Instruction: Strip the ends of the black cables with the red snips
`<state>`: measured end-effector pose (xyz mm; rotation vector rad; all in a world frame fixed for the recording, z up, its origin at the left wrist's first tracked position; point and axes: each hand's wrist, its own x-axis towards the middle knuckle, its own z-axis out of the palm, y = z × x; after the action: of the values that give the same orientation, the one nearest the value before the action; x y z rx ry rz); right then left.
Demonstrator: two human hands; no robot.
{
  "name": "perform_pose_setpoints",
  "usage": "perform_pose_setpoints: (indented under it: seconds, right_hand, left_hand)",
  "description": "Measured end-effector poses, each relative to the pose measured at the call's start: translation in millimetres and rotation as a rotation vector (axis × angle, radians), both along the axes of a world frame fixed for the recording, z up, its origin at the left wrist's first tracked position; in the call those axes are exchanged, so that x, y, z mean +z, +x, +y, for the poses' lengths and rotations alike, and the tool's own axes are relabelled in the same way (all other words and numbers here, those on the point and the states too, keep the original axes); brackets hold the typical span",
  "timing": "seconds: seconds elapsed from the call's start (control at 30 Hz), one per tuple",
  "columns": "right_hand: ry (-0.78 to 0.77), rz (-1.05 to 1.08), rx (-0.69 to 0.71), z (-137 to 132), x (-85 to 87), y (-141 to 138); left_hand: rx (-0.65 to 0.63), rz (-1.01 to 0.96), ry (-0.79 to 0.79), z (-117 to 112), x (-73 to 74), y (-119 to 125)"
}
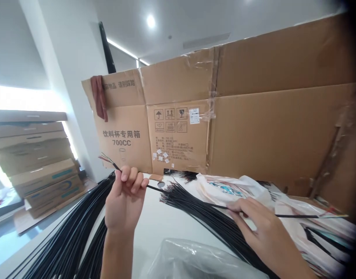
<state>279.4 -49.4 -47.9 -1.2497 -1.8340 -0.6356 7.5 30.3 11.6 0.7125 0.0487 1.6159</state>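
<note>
Between my two hands a black cable (156,188) runs across the view, with thin coloured wires fanned out at both of its ends. My left hand (127,193) is raised, its fingers closed around the cable near the left end. Lower down, my right hand (256,221) pinches the same cable between thumb and fingers, a short way from the right end. Behind and below the cable lies a thick bundle of black cables (195,211) with bared tips. Another large bundle of black cables (76,221) spreads to the left of my left forearm.
A tall cardboard sheet (178,85) stands behind the white table (150,221), a dark red cloth (99,99) over its edge. Clear plastic (201,255) lies at the front. White bags of wires (247,188) sit at right; stacked cardboard boxes (35,147) stand at far left.
</note>
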Motion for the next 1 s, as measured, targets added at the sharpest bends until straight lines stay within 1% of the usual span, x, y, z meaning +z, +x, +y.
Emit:
perform_pose_setpoints:
  seconds: [0.1, 0.2, 0.27, 0.33, 0.4, 0.5, 0.57, 0.6, 0.63, 0.67, 0.73, 0.8, 0.83, 0.9, 1.0]
  right_hand:
    - [-0.004, -0.013, -0.019, 1.3, -1.3, 3.2]
    - [0.003, -0.045, -0.063, -0.8, -1.6, 8.3]
    - [0.033, -0.067, -0.089, -2.6, -0.6, 13.9]
    - [0.069, -0.095, -0.113, -4.4, 1.2, 20.5]
    - [0.104, -0.137, -0.152, -6.7, 3.8, 26.0]
    - [0.177, -0.194, -0.250, -13.1, 10.3, 26.4]
    - [0.234, -0.193, -0.308, -21.3, 16.0, 18.7]
    - [0.256, -0.185, -0.320, -26.6, 19.0, 12.4]
    - [0.270, -0.173, -0.321, -32.5, 22.0, 4.9]
    - [0.264, -0.164, -0.309, -38.7, 24.8, -3.4]
    - [0.249, -0.135, -0.310, -51.0, 29.4, -21.0]
    - [0.229, -0.093, -0.278, -61.3, 32.7, -36.7]
    - [0.209, -0.062, -0.253, -65.4, 33.7, -43.0]
    - [0.167, -0.012, -0.192, -71.0, 34.6, -51.7]
    - [0.119, 0.039, -0.110, -73.2, 33.4, -56.6]
  left_hand:
    - [-0.040, 0.030, 0.050, -7.1, 0.2, -2.2]
    - [-0.125, 0.061, 0.127, -10.1, -0.8, -0.2]
    - [-0.179, 0.075, 0.185, -10.6, -1.6, 0.9]
    - [-0.199, 0.115, 0.241, -9.9, -3.1, 1.1]
    - [-0.179, 0.276, 0.305, -8.1, -6.1, 0.9]
    - [-0.157, 0.626, 0.384, -5.5, -12.5, 0.9]
    - [-0.206, 0.792, 0.415, -6.6, -15.8, 2.3]
    - [-0.233, 0.857, 0.420, -8.3, -16.5, 3.6]
    - [-0.232, 0.940, 0.429, -10.7, -16.4, 5.2]
    - [-0.202, 1.028, 0.440, -13.3, -15.7, 7.1]
    - [-0.061, 1.198, 0.488, -18.5, -12.5, 11.4]
    - [0.082, 1.292, 0.561, -22.0, -8.9, 16.1]
    - [0.120, 1.303, 0.594, -23.1, -7.6, 18.5]
    - [0.154, 1.307, 0.657, -24.4, -6.2, 23.2]
    - [0.155, 1.328, 0.726, -26.4, -7.4, 29.5]
